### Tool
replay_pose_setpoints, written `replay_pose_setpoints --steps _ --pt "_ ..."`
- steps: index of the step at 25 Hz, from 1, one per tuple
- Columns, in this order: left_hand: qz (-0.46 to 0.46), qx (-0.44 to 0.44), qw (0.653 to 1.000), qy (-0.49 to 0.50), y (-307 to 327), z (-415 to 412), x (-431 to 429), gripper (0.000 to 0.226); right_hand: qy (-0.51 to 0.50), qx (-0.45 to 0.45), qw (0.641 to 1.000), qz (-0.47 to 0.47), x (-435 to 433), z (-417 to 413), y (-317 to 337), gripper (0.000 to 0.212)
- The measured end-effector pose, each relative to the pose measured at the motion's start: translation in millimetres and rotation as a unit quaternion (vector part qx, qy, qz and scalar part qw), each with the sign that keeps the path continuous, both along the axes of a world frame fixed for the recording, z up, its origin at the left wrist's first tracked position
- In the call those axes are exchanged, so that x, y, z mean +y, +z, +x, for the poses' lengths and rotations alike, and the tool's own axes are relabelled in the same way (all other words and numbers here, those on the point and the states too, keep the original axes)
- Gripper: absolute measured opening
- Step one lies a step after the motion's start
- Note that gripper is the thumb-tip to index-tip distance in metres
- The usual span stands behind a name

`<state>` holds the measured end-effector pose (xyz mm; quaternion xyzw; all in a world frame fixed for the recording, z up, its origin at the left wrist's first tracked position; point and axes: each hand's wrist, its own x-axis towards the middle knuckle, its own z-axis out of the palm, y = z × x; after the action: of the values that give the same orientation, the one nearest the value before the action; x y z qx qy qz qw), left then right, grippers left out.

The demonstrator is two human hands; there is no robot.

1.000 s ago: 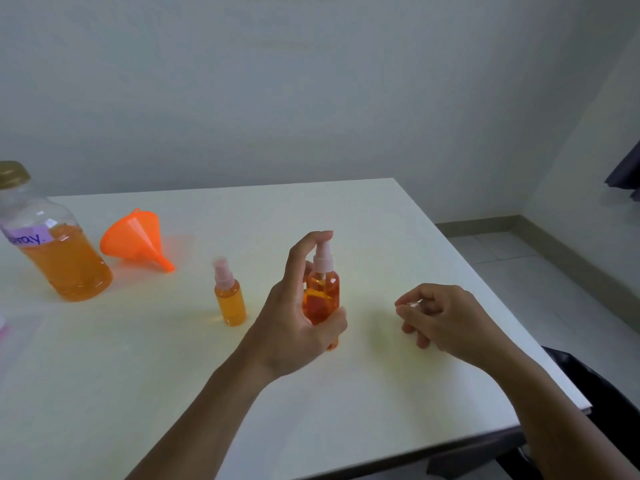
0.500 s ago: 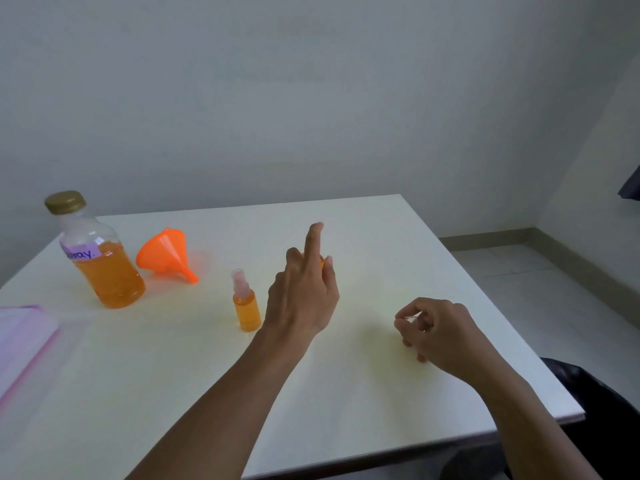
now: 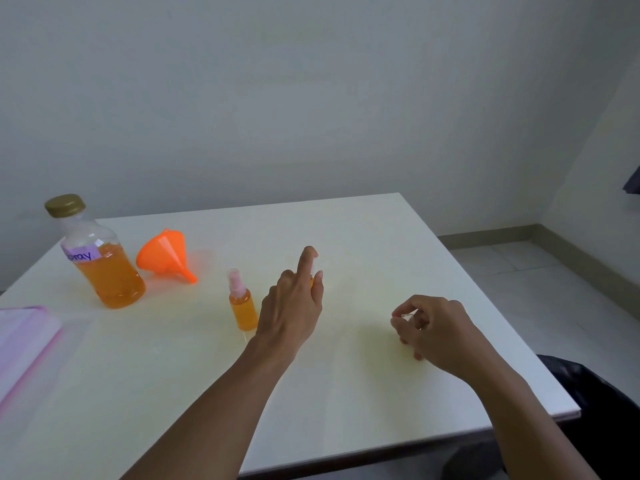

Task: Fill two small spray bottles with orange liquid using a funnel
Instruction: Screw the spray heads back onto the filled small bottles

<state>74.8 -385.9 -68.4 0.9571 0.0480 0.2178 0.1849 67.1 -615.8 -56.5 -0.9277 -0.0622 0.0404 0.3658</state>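
At table centre, the left hand [image 3: 291, 306] grips an upright spray bottle [image 3: 313, 275], mostly hidden, index finger atop its nozzle. The right hand [image 3: 433, 327], well to its right, pinches a small clear cap [image 3: 408, 316]. The second filled spray bottle [image 3: 242, 303] stands just left.

- Far-left counter [image 3: 363, 237] is crowded: big bottle [image 3: 104, 271], funnel [image 3: 162, 252], small spray bottle [image 3: 242, 304].
- Pink book [image 3: 20, 341] blocks the left edge.
- Bare counter between and behind the hands.
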Motion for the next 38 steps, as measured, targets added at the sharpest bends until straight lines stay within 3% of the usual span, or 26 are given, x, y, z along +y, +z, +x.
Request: replay_pose_setpoints --steps 4,9,12,15,17,19,23,29,35,38 --pt "-0.006 -0.011 0.999 -0.030 1.6 2.0 -0.5 0.040 0.005 -0.003 1.000 -0.002 2.0 0.0 0.6 0.007" --pt "-0.039 -0.037 0.996 -0.076 6.4 2.3 -2.1 0.022 0.006 -0.007 1.000 0.020 2.2 1.3 1.0 0.006" --pt "-0.064 -0.042 0.993 -0.091 2.2 -5.3 -0.7 0.028 -0.003 -0.024 0.991 0.135 7.5 3.6 10.1 0.010" --pt "-0.100 -0.023 0.990 -0.098 3.4 -20.7 -0.7 0.054 -0.007 -0.048 0.953 0.300 25.9 6.0 21.9 0.022" --pt "-0.129 0.004 0.987 -0.094 5.7 -32.8 0.3 0.063 -0.004 -0.062 0.932 0.358 43.6 6.5 24.4 0.015" --pt "-0.142 0.014 0.986 -0.090 6.4 -45.2 2.7 0.057 0.018 -0.045 0.922 0.383 60.1 6.4 25.6 0.011" --pt "-0.150 -0.012 0.984 -0.097 4.2 -61.1 9.2 0.050 0.085 -0.008 0.912 0.400 78.3 6.9 27.4 0.023" --pt "-0.166 -0.047 0.980 -0.097 1.9 -66.1 27.2 0.040 0.108 -0.009 0.940 0.323 98.9 -0.2 27.7 0.021" --pt "-0.127 -0.079 0.984 -0.095 5.2 -75.5 41.8 0.036 0.113 -0.035 0.937 0.330 116.3 -10.8 24.3 0.021" --pt "-0.141 -0.072 0.982 -0.105 19.3 -89.2 49.8 0.042 0.165 -0.012 0.913 0.374 111.9 -12.7 31.4 0.038"
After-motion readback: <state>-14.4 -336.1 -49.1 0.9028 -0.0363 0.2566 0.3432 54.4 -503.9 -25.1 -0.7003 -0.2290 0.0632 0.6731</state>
